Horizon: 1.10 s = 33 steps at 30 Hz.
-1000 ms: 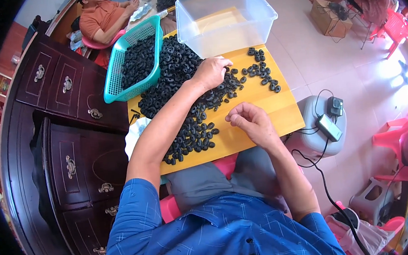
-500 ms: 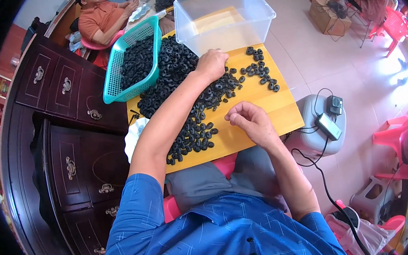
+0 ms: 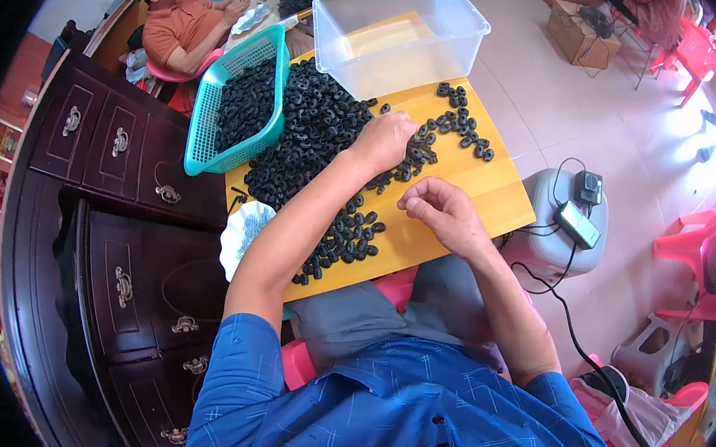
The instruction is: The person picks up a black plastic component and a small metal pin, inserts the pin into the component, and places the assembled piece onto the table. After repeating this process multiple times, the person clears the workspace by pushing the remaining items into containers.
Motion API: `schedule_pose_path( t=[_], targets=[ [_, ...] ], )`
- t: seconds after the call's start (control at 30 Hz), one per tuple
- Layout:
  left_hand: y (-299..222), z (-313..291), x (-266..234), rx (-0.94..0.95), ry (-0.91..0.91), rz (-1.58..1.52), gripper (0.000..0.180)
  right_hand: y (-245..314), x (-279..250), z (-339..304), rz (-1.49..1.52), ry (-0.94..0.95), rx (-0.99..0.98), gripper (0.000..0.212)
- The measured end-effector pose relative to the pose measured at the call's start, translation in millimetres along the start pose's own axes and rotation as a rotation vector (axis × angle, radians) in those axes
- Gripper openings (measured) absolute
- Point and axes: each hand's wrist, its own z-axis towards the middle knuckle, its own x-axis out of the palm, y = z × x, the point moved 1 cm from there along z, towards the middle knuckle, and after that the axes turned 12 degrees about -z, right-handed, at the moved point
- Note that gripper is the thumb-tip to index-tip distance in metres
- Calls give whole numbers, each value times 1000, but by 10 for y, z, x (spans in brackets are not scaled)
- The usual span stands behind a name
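One left hand hovers over uncountable pieces near one basket, one bin.

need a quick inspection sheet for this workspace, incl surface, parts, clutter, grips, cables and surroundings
Surface: yellow board, bare at its near right
Job's things: black ring-like pieces in a large loose pile, smaller group at far right; more inside the teal basket; clear bin at the far end
Clutter: white wavy-rimmed dish beside the left forearm
Grips: left grip at the pile's right side, right grip curled over bare board; contents of both unclear
Cables: black cable beside the grey box, running to the lower picture edge
Surroundings: dark drawer cabinet left, seated person beyond, pink chair right
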Motion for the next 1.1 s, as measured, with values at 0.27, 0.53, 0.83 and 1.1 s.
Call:
schedule_pose_path(
  t=[0.27,0.53,0.83,1.1],
  targets=[
    [17,58,-98,-44,-94,-52,20,3,-40,3,-32,24,23,10],
    [-127,232,4,-140,-27,-39,16,12,-65,2,-2,7,21,10],
    [-113,68,-198,-217,-342,-515,12,-21,-91,17,22,-93,-20,11],
    [-627,-531,-327,-315,-178,-1182,11,103,-83,22,196,-253,-5,22]
  ],
)
